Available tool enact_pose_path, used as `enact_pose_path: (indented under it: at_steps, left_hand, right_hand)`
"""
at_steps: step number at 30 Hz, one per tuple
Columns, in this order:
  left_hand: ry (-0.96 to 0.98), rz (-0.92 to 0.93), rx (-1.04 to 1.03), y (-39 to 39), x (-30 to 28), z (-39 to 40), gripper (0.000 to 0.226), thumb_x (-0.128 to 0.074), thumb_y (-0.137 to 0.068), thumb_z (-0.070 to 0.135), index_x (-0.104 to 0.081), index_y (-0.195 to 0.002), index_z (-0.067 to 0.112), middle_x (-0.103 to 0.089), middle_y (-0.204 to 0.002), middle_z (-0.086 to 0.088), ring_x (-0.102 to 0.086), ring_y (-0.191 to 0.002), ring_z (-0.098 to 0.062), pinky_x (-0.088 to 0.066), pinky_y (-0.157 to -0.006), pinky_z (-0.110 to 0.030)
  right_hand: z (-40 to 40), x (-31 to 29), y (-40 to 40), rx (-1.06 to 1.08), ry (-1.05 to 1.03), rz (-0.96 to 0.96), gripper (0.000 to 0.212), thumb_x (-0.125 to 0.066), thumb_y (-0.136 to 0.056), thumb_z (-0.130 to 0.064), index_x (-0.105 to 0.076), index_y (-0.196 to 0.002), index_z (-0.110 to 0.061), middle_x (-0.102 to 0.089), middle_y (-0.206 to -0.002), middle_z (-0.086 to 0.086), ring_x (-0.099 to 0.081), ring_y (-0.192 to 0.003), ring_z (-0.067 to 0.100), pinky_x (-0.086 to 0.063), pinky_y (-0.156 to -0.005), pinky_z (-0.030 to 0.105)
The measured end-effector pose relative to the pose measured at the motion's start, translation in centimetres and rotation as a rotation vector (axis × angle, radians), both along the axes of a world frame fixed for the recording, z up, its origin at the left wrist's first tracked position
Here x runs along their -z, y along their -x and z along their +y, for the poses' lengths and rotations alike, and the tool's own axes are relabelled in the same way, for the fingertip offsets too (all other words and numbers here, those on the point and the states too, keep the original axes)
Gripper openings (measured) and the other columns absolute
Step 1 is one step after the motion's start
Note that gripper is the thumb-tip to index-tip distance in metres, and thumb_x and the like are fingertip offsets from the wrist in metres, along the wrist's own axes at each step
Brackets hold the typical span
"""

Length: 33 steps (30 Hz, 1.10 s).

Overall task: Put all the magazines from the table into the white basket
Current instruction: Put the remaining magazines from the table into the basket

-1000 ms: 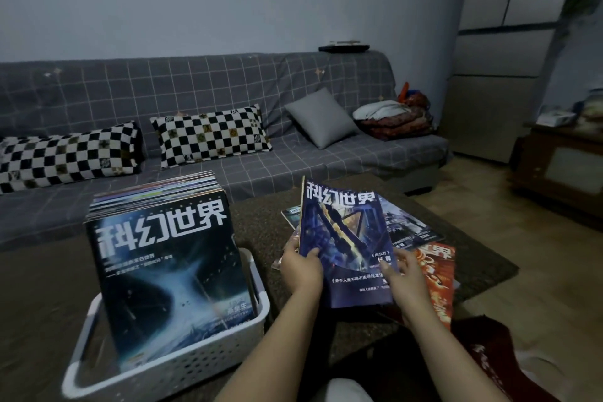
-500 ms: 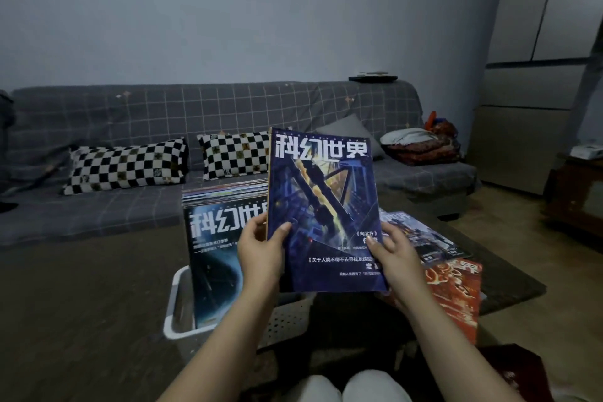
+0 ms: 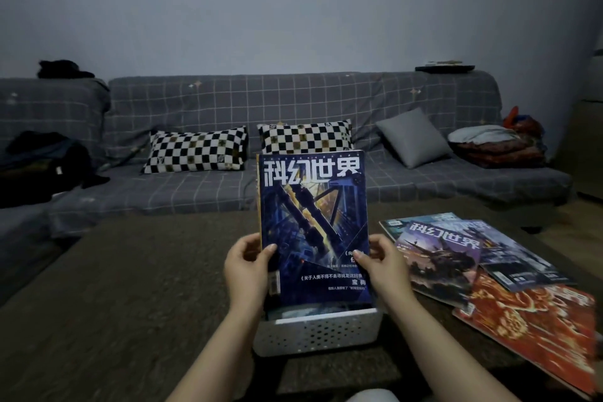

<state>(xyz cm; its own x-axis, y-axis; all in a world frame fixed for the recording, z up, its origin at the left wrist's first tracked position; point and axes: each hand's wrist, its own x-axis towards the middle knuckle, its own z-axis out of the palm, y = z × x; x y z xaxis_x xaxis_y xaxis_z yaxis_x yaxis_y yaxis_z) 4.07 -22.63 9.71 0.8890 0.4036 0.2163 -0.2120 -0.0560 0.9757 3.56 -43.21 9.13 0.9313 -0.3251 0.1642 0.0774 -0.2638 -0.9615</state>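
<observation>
Glossy paper magazine (image 3: 313,225), perforated white plastic basket (image 3: 318,331), rough matt table (image 3: 130,287), checked cloth sofa (image 3: 293,98).

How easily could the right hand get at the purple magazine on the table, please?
Probably not yet: the right hand grips the blue magazine. Once free, the purple magazine lies beside it, uncovered on top.
</observation>
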Motion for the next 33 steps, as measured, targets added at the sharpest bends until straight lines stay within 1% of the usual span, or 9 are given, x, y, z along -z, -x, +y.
enact_pose_path:
  at_steps: [3,7,11,14,18,21,24,29,33]
  left_hand:
    - [-0.126,0.054,-0.05,0.0,1.8,0.3,0.022,-0.077,-0.075,0.01,-0.066,-0.091,0.018,-0.069,-0.093,-0.008,-0.065,-0.082,-0.019,-0.054,-0.075,-0.033]
    - [-0.244,0.059,-0.077,0.6,2.5,0.1,0.031,-0.081,-0.071,0.01,-0.056,-0.087,0.019,-0.064,-0.086,-0.005,-0.062,-0.076,-0.017,-0.051,-0.068,-0.027]
    - [-0.332,0.094,-0.081,0.8,3.4,0.5,0.028,-0.083,-0.067,0.012,-0.056,-0.074,0.017,-0.064,-0.086,-0.005,-0.062,-0.071,-0.01,-0.043,-0.061,-0.015]
    - [-0.366,0.085,-0.102,1.0,3.6,0.6,0.025,-0.082,-0.069,0.014,-0.058,-0.074,0.016,-0.064,-0.084,-0.004,-0.06,-0.074,-0.013,-0.043,-0.063,-0.019]
    - [-0.345,0.059,-0.117,1.5,3.3,0.4,0.013,-0.077,-0.076,0.014,-0.068,-0.085,0.016,-0.066,-0.089,0.001,-0.06,-0.079,-0.006,-0.047,-0.073,-0.023]
    - [-0.316,0.068,-0.132,1.8,3.1,0.2,0.014,-0.074,-0.08,0.015,-0.073,-0.093,0.012,-0.067,-0.089,0.001,-0.06,-0.078,-0.005,-0.05,-0.077,-0.026]
    - [-0.344,0.073,-0.153,1.9,3.1,0.0,0.019,-0.072,-0.082,0.017,-0.074,-0.099,0.009,-0.067,-0.088,0.001,-0.06,-0.078,-0.009,-0.053,-0.079,-0.031]
    - [-0.391,0.08,-0.153,2.5,3.1,-0.4,0.031,-0.069,-0.084,0.02,-0.067,-0.114,0.01,-0.065,-0.109,-0.003,-0.06,-0.099,-0.015,-0.045,-0.082,-0.024]
    - [-0.542,0.023,-0.174,3.4,3.4,-2.4,0.052,-0.068,-0.084,0.024,-0.05,-0.132,0.016,-0.045,-0.128,-0.003,-0.038,-0.124,-0.018,-0.034,-0.101,-0.031]
  right_hand:
    - [0.3,1.4,0.0,0.045,0.086,0.034,0.014,-0.067,-0.081,-0.007,-0.06,-0.09,-0.015,-0.062,-0.079,-0.007,-0.059,-0.075,0.011,-0.044,-0.061,0.02]
    - [0.2,2.5,0.3,0.103,0.174,0.049,0.014,-0.068,-0.081,-0.01,-0.059,-0.09,-0.016,-0.062,-0.076,-0.007,-0.056,-0.065,0.002,-0.035,-0.051,0.017]
    - [0.4,3.3,1.0,0.155,0.262,0.014,0.018,-0.069,-0.08,-0.011,-0.058,-0.093,-0.016,-0.058,-0.074,-0.01,-0.051,-0.063,-0.001,-0.034,-0.051,0.016]
    - [0.5,3.7,1.2,0.187,0.29,-0.003,0.025,-0.072,-0.077,-0.012,-0.058,-0.099,-0.014,-0.057,-0.084,-0.005,-0.048,-0.065,-0.002,-0.033,-0.053,0.013]
    - [0.4,4.0,0.7,0.185,0.261,-0.017,0.04,-0.074,-0.076,-0.014,-0.06,-0.114,-0.011,-0.058,-0.09,-0.001,-0.048,-0.067,0.001,-0.036,-0.057,0.012]
    - [0.5,4.1,0.5,0.207,0.259,-0.004,0.039,-0.072,-0.078,-0.018,-0.062,-0.116,-0.01,-0.06,-0.103,0.006,-0.05,-0.069,0.003,-0.038,-0.059,0.017]
    - [0.7,4.3,0.6,0.23,0.25,-0.001,0.036,-0.071,-0.079,-0.02,-0.063,-0.113,-0.012,-0.064,-0.102,0.006,-0.054,-0.07,0.007,-0.039,-0.056,0.019]
    - [0.5,4.0,0.6,0.205,0.249,0.016,0.036,-0.07,-0.081,-0.022,-0.063,-0.114,-0.011,-0.068,-0.101,0.008,-0.06,-0.08,0.016,-0.045,-0.066,0.025]
    - [0.2,3.6,1.1,0.162,0.217,-0.002,0.041,-0.069,-0.082,-0.022,-0.06,-0.12,-0.011,-0.065,-0.111,0.006,-0.058,-0.091,0.013,-0.05,-0.08,0.029]
